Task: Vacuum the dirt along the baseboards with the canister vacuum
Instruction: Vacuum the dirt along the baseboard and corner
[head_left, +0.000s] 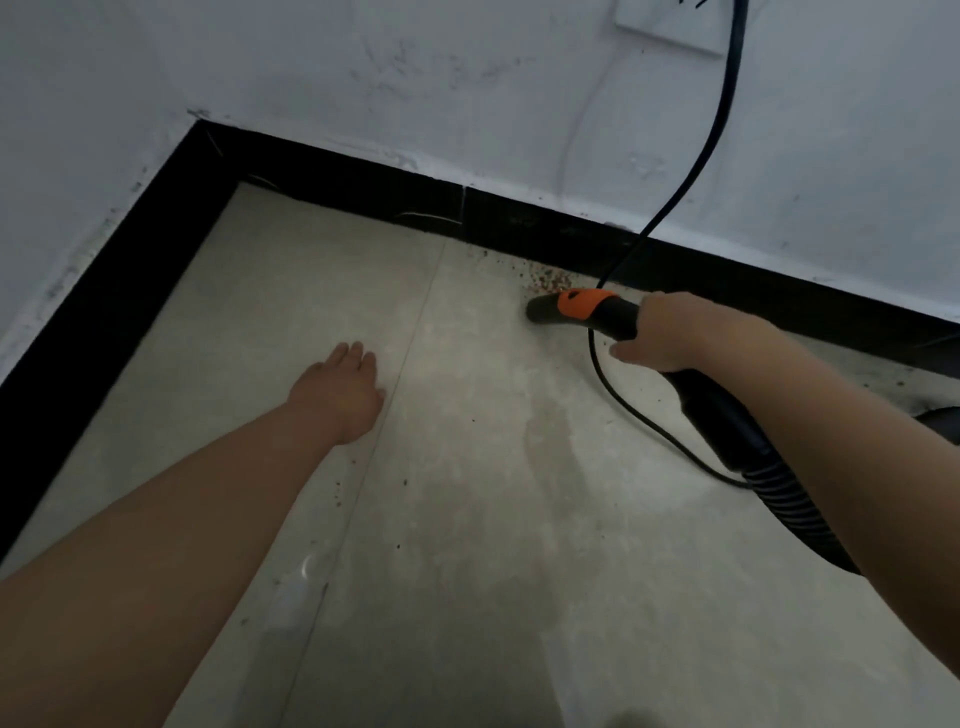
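Observation:
My right hand (662, 332) grips the black vacuum hose handle (618, 314), which has an orange collar (584, 304). Its open black nozzle tip (540, 310) points left, low over the floor just below a small patch of reddish-brown dirt (548, 280) lying against the black baseboard (519, 223). The ribbed hose (784, 499) runs back under my right forearm. My left hand (340, 389) is stretched out over the grey floor tiles with straight fingers and holds nothing.
A black power cord (717, 119) hangs from a wall outlet (670, 23) at the top right, crosses the baseboard and loops over the floor behind the nozzle. The baseboard turns a corner (200, 140) at the upper left. Scattered specks (878, 376) lie along the right baseboard.

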